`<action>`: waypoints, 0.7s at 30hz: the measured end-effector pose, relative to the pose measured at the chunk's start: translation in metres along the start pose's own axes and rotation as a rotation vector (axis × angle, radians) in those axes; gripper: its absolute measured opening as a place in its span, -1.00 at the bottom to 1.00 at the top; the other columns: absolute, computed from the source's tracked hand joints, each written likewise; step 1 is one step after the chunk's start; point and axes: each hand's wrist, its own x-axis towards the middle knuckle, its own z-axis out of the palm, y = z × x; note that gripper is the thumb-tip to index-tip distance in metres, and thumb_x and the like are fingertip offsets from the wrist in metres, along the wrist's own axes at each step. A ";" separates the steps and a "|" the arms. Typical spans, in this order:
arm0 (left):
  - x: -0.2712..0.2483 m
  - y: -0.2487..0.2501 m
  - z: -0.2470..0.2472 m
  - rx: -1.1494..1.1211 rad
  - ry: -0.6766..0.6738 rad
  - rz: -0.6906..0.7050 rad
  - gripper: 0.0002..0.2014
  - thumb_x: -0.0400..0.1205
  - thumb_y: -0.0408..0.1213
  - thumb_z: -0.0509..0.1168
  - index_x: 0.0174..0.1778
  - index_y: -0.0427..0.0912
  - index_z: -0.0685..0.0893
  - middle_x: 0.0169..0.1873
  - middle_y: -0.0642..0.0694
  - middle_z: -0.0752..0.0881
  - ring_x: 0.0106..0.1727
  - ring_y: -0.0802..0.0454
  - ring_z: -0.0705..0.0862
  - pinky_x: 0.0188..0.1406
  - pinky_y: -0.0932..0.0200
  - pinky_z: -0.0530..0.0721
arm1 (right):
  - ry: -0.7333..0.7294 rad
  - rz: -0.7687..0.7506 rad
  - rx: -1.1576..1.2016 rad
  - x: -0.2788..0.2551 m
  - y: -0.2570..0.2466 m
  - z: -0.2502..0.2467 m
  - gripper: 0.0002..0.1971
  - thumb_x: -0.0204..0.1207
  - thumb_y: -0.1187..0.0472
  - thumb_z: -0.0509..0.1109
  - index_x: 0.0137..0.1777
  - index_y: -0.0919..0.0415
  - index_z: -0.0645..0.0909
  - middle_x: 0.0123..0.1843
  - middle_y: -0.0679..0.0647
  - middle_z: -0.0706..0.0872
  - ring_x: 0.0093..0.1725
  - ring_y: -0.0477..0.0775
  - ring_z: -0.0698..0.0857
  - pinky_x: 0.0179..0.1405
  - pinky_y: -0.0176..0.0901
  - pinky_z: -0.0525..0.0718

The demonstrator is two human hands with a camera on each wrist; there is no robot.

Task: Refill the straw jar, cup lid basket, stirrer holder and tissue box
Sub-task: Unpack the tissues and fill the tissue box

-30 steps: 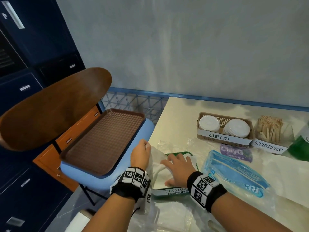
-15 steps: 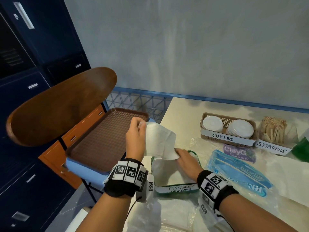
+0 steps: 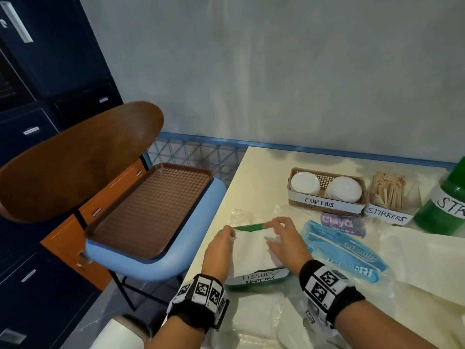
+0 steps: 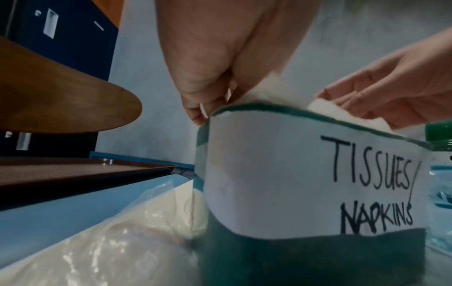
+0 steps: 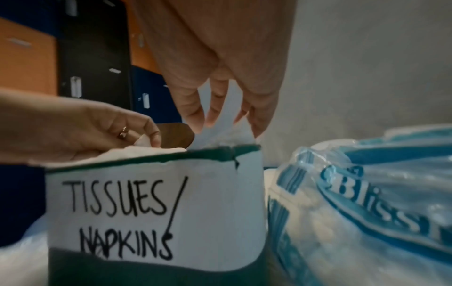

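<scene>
Since a moment ago you are lowering the tissue [image 3: 254, 245] onto the tissue box [image 3: 256, 279] on the desk [image 3: 261, 172], left hand [image 3: 221, 250] pinching its corner, right hand's [image 3: 286, 241] loosely spread fingers [image 5: 193, 108] touching it; next you are tucking it flat inside.

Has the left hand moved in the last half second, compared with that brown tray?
Yes. The left hand, which was raised in front of the brown tray, has come down onto the tissues in the green box.

Brown tray [image 3: 151, 210] on blue chair [image 3: 156, 267], dark cabinets [image 3: 50, 71] behind.
</scene>
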 end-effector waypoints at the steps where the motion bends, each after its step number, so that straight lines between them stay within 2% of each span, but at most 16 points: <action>1: 0.000 0.001 -0.001 0.129 -0.014 0.030 -0.77 0.56 -0.54 0.12 0.03 -0.16 0.47 -0.14 -0.10 0.58 -0.16 -0.09 0.53 -0.21 0.14 0.36 | -0.024 -0.052 -0.112 -0.001 -0.001 0.000 -0.65 0.53 0.35 0.34 0.29 0.08 0.55 0.41 0.07 0.37 0.21 -0.04 0.48 0.21 -0.41 0.42; 2: -0.001 0.002 -0.002 0.257 -0.032 0.051 -0.74 0.49 -0.53 0.21 0.04 -0.18 0.52 -0.03 -0.09 0.61 -0.07 -0.10 0.59 -0.14 0.15 0.42 | -0.067 -0.084 -0.224 -0.003 -0.002 0.000 -0.65 0.54 0.32 0.33 0.31 0.07 0.55 0.45 0.05 0.34 0.31 0.02 0.42 0.27 -0.32 0.40; 4: -0.004 0.002 -0.003 0.453 -0.072 0.101 -0.64 0.18 -0.50 0.42 -0.11 -0.20 0.64 0.02 -0.12 0.70 -0.15 -0.12 0.66 -0.17 0.11 0.58 | -0.198 -0.074 -0.412 -0.004 -0.003 0.000 -0.59 0.56 0.27 0.30 0.40 0.08 0.47 0.54 0.07 0.24 0.46 0.11 0.30 0.36 -0.19 0.40; 6: -0.005 -0.003 0.001 0.545 -0.064 0.175 -0.52 -0.07 -0.50 0.55 -0.22 -0.17 0.72 0.01 -0.18 0.75 -0.19 -0.10 0.71 -0.24 0.11 0.68 | -0.303 -0.023 -0.569 -0.006 -0.003 0.001 -0.54 0.58 0.26 0.26 0.49 0.15 0.35 0.60 0.13 0.14 0.53 0.18 0.19 0.40 -0.11 0.41; 8: -0.006 -0.003 -0.001 0.582 -0.097 0.225 -0.41 -0.18 -0.44 0.65 -0.20 -0.11 0.74 0.04 -0.16 0.76 -0.11 -0.05 0.75 -0.20 0.20 0.69 | -0.322 0.023 -0.639 -0.005 -0.003 0.004 -0.49 0.60 0.29 0.24 0.54 0.23 0.24 0.62 0.19 0.08 0.57 0.21 0.14 0.44 -0.10 0.41; 9: -0.006 -0.001 -0.004 0.587 -0.113 0.240 -0.41 -0.12 -0.42 0.66 -0.15 -0.11 0.73 0.11 -0.18 0.73 -0.03 -0.04 0.75 -0.11 0.23 0.68 | -0.313 0.037 -0.645 -0.005 -0.003 0.005 -0.47 0.59 0.33 0.24 0.55 0.26 0.21 0.63 0.20 0.06 0.58 0.22 0.13 0.46 -0.11 0.40; 10: -0.006 0.000 -0.006 0.581 -0.135 0.233 -0.44 0.08 -0.42 0.63 0.02 -0.15 0.69 0.28 -0.23 0.63 0.15 -0.08 0.69 0.07 0.20 0.62 | -0.303 0.047 -0.642 -0.004 -0.004 0.006 -0.45 0.58 0.36 0.24 0.55 0.28 0.18 0.64 0.21 0.04 0.59 0.22 0.12 0.48 -0.11 0.38; 11: -0.005 0.001 -0.006 0.588 -0.185 0.211 -0.46 0.33 -0.45 0.49 0.25 -0.21 0.57 0.46 -0.24 0.44 0.38 -0.12 0.53 0.31 0.12 0.48 | -0.295 0.053 -0.644 -0.004 -0.005 0.007 -0.43 0.58 0.37 0.24 0.56 0.29 0.16 0.65 0.22 0.04 0.59 0.22 0.12 0.50 -0.10 0.35; 12: -0.002 -0.003 -0.003 0.650 -0.244 0.221 -0.44 0.50 -0.49 0.32 0.44 -0.24 0.38 0.58 -0.20 0.24 0.54 -0.11 0.31 0.50 0.02 0.26 | -0.287 0.058 -0.658 -0.005 -0.007 0.008 -0.41 0.57 0.38 0.24 0.57 0.30 0.13 0.65 0.22 0.04 0.59 0.23 0.13 0.53 -0.09 0.31; 13: 0.000 -0.005 -0.002 0.702 -0.270 0.248 -0.41 0.59 -0.49 0.20 0.55 -0.23 0.21 0.63 -0.14 0.13 0.61 -0.09 0.16 0.58 -0.08 0.07 | -0.280 0.058 -0.682 -0.005 -0.008 0.009 -0.40 0.56 0.39 0.24 0.57 0.31 0.11 0.64 0.23 0.06 0.59 0.23 0.15 0.55 -0.08 0.27; 14: 0.003 -0.005 -0.003 0.743 -0.301 0.267 -0.41 0.64 -0.47 0.12 0.60 -0.21 0.11 0.64 -0.11 0.10 0.64 -0.06 0.08 0.60 -0.17 -0.08 | -0.276 0.055 -0.704 -0.006 -0.010 0.010 -0.38 0.55 0.42 0.22 0.58 0.31 0.09 0.64 0.24 0.06 0.58 0.24 0.16 0.56 -0.06 0.23; 16: 0.006 -0.006 0.000 0.781 -0.316 0.286 -0.45 0.70 -0.38 0.01 0.63 -0.20 0.04 0.63 -0.12 0.13 0.65 -0.05 0.06 0.58 -0.27 -0.23 | -0.286 0.041 -0.712 -0.005 -0.013 0.010 -0.35 0.53 0.48 0.18 0.60 0.28 0.05 0.64 0.26 0.05 0.60 0.23 0.14 0.58 -0.04 0.18; 21: 0.010 -0.014 0.005 0.700 -0.263 0.152 -0.45 0.69 -0.21 -0.07 0.63 -0.19 0.05 0.49 -0.08 0.39 0.56 0.02 0.24 0.55 -0.30 -0.34 | -0.329 0.048 -0.663 0.000 -0.017 0.010 -0.33 0.52 0.50 0.19 0.60 0.25 0.06 0.63 0.26 0.06 0.59 0.24 0.15 0.51 -0.04 0.31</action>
